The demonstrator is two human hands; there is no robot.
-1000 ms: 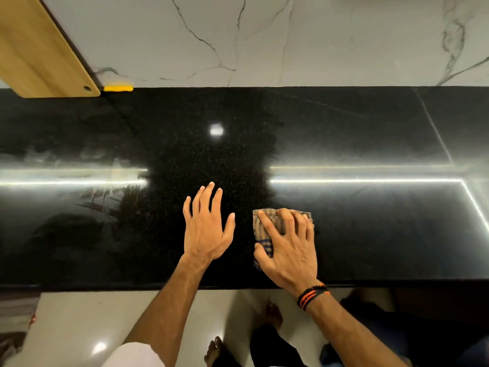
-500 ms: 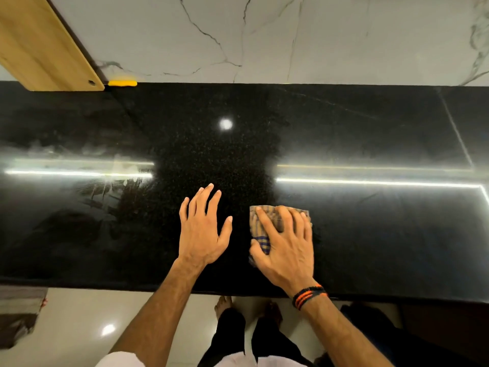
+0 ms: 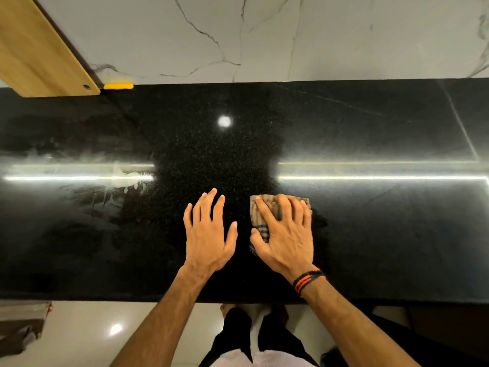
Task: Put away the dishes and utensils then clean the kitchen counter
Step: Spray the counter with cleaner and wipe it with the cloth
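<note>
A glossy black granite counter (image 3: 370,234) fills the middle of the view. My right hand (image 3: 285,231) lies flat with spread fingers on a folded checked cloth (image 3: 258,221), pressing it onto the counter near the front edge. Most of the cloth is hidden under that hand. My left hand (image 3: 207,234) rests flat on the bare counter just left of the cloth, fingers straight and slightly spread, holding nothing. Smears and streaks (image 3: 111,186) show on the counter's left part.
A wooden cabinet door (image 3: 39,49) juts in at the top left, with a small yellow object (image 3: 118,86) at the counter's back edge beside it. A white marble backsplash (image 3: 264,35) runs behind. The pale floor (image 3: 92,332) and my feet lie below the counter's front edge.
Both hands keep their poses, with the cloth still under my right hand. The view has shifted a little, so the counter's back edge sits slightly higher in the frame.
</note>
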